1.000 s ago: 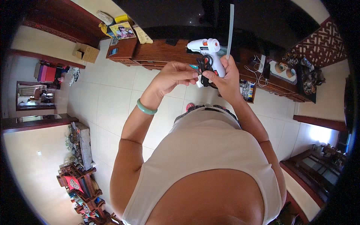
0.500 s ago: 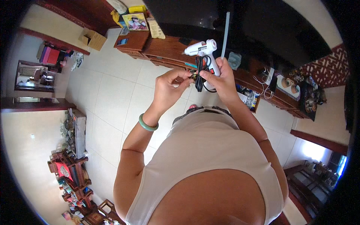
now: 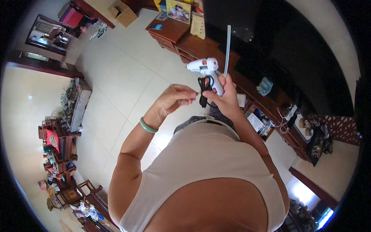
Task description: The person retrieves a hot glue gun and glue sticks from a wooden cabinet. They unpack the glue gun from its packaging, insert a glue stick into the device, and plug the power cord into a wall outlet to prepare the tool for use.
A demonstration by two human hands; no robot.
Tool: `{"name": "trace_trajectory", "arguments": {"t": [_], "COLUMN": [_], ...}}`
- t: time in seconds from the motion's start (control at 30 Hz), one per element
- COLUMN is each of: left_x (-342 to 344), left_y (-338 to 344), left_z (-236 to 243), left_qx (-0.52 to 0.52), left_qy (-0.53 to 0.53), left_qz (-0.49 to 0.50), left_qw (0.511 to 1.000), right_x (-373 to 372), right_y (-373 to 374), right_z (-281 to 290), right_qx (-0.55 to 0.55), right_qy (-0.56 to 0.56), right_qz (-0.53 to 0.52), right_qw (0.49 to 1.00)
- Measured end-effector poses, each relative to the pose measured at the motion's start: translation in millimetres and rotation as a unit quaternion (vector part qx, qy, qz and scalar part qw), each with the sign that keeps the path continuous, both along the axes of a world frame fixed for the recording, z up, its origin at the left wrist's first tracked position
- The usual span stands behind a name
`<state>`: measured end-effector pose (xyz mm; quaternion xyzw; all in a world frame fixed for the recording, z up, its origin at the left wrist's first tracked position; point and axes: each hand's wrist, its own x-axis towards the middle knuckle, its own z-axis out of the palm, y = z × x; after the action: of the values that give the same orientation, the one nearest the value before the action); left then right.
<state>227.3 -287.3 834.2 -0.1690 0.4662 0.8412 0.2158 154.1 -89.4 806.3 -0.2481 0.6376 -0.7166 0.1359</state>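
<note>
My right hand [image 3: 227,98] is closed around a white hot glue gun [image 3: 205,66], whose nozzle points left. The same hand keeps a long translucent glue stick [image 3: 227,50] upright behind the gun. Its thumb presses against a bundled black power cord [image 3: 203,98] hanging beside the gun's handle. On the cord's left side, my left hand [image 3: 170,101] has thumb and forefinger pinched together by a small thin piece at the bundle. What that piece is, I cannot make out. A green bangle [image 3: 148,126] circles my left wrist.
A long wooden cabinet [image 3: 189,44] runs along the far right, below a large black television screen [image 3: 286,50]. A cardboard box [image 3: 123,12] lies on the tiled floor [image 3: 116,85] at the far left. Carved wooden furniture [image 3: 63,150] lines the left wall.
The whole view has turned, so the cabinet and screen now sit farther right. My left fingertips have drawn slightly left of the cord bundle; the right hand still holds the gun and stick.
</note>
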Motion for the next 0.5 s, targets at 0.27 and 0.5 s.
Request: {"name": "trace_trajectory", "arguments": {"t": [0.27,0.5], "left_x": [-20,-84], "left_y": [-40,-111], "left_z": [-36,-21], "left_qx": [0.155,-0.402], "left_qy": [-0.106,0.247], "left_qz": [0.050,0.132], "left_qw": [0.981,0.872], "right_x": [-44,-119], "right_y": [-49,-147], "right_z": [17,-34], "right_qx": [0.162,0.044], "right_qy": [0.078,-0.051], "right_qz": [0.091,0.125], "right_qw": [0.980,0.990]}}
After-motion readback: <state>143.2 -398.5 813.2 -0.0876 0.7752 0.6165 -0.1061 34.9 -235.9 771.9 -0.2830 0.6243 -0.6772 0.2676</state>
